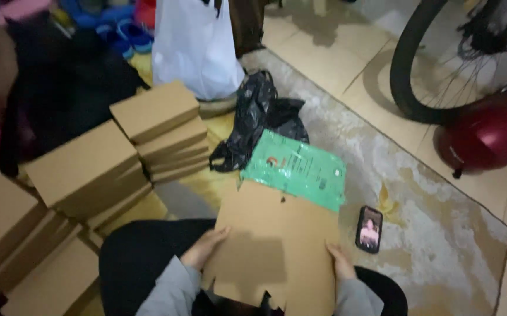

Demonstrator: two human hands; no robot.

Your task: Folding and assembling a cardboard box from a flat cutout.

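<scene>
A flat brown cardboard sheet (pixel 277 234), an unfolded box blank with notched edges, lies across my lap. My left hand (pixel 204 248) grips its left edge, fingers curled over the top. My right hand (pixel 341 261) holds its right edge lower down. Just beyond the sheet lies a green plastic mailer bag (pixel 297 167) on the mat. Both my sleeves are grey.
Stacks of folded brown cardboard boxes (pixel 160 131) stand to the left. A black plastic bag (pixel 256 117) and a white bag (pixel 195 47) lie behind. A phone (pixel 369 229) with a lit screen lies to the right. A bicycle wheel (pixel 441 58) and a dark red helmet (pixel 487 137) are far right.
</scene>
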